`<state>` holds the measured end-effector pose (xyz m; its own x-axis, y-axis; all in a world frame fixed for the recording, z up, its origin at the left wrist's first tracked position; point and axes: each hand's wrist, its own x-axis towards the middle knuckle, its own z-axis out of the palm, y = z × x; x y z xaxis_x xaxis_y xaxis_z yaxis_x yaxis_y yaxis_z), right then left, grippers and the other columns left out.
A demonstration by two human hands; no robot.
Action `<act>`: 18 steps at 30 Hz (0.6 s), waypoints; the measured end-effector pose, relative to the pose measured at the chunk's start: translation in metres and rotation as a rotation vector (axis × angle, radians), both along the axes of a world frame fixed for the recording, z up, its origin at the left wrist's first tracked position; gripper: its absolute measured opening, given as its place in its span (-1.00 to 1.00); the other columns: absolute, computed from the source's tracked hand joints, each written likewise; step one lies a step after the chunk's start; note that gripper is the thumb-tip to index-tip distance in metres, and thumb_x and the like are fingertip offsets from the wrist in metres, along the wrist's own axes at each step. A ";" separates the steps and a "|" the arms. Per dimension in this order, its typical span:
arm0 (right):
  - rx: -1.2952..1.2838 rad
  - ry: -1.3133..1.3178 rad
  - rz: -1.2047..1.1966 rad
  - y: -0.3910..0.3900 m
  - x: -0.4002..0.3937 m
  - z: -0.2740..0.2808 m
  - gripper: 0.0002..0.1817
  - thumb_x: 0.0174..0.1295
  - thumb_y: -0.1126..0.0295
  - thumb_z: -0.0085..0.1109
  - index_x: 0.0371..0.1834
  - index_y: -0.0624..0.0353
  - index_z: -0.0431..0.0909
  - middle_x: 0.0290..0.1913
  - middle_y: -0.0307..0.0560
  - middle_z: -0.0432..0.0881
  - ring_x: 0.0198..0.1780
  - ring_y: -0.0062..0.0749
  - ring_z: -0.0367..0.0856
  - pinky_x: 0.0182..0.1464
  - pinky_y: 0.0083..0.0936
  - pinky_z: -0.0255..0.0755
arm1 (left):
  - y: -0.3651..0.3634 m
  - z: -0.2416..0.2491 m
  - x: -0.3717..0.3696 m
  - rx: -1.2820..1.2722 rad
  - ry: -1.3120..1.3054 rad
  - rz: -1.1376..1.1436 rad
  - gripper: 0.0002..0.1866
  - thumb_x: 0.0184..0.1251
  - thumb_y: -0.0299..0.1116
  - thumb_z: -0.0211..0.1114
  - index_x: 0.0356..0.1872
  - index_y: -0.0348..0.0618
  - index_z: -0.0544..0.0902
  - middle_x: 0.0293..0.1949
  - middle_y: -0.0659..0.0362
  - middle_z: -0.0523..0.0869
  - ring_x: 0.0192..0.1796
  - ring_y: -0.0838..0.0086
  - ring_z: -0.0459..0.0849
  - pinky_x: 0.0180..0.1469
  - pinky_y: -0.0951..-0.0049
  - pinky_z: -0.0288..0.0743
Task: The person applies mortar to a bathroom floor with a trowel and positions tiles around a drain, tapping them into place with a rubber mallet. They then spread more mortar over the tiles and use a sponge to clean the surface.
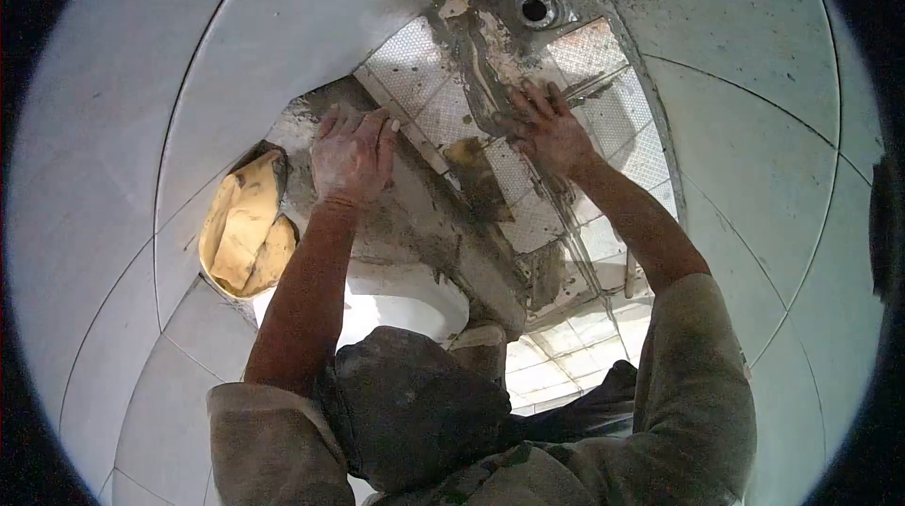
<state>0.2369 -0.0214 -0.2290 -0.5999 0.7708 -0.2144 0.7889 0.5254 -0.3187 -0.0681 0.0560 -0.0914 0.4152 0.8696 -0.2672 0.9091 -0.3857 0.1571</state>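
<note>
My left hand (353, 155) lies palm down with spread fingers on the dusty grey ledge (405, 214). My right hand (551, 132) is spread flat over the wet, grey-smeared channel between the small-patterned floor tiles (617, 110). Its fingers point up toward the round drain (537, 8), a short way above them. Neither hand shows anything held. Between the hands, a brown, dirty patch (479, 176) marks the floor beside the ledge.
A yellowish, crumpled container (247, 232) stands at the left by the wall. A white toilet bowl (405, 298) is below the ledge, near my knee (415, 402). Large pale wall tiles (273, 25) curve around both sides.
</note>
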 end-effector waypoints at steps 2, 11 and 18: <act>0.007 -0.004 0.002 0.021 -0.006 -0.007 -0.44 0.30 -0.10 -0.08 0.36 -0.29 0.37 0.55 -0.16 0.05 0.58 -0.19 -0.13 0.55 0.03 -0.33 | 0.000 -0.003 -0.002 0.024 -0.012 -0.027 -0.69 0.41 -0.12 0.07 -0.07 -0.07 0.64 -0.18 0.10 0.75 -0.05 0.25 0.69 0.35 0.14 0.26; 0.133 -0.326 -0.101 0.125 -0.047 0.008 -0.49 0.41 -0.05 -0.20 0.42 -0.34 0.29 0.59 -0.05 -0.12 0.59 -0.13 -0.21 0.53 0.05 -0.39 | 0.000 -0.006 -0.005 -0.001 -0.025 -0.050 -0.69 0.38 -0.17 0.07 -0.06 -0.07 0.66 -0.14 0.10 0.73 0.02 0.20 0.64 0.39 0.14 0.22; 0.334 -0.184 -0.330 0.113 -0.010 0.015 -0.54 0.42 0.14 -0.16 0.33 -0.05 0.37 0.46 0.16 0.14 0.48 0.04 0.08 0.44 -0.02 0.02 | 0.001 -0.004 -0.002 -0.007 0.025 -0.031 -0.67 0.44 -0.11 0.02 -0.08 -0.06 0.66 -0.21 0.14 0.75 -0.10 0.25 0.69 0.35 0.14 0.25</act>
<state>0.2269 0.0915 -0.2145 -0.2876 0.9578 -0.0034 0.9577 0.2875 -0.0156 -0.0702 0.0566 -0.0955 0.4352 0.8546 -0.2834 0.9003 -0.4130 0.1374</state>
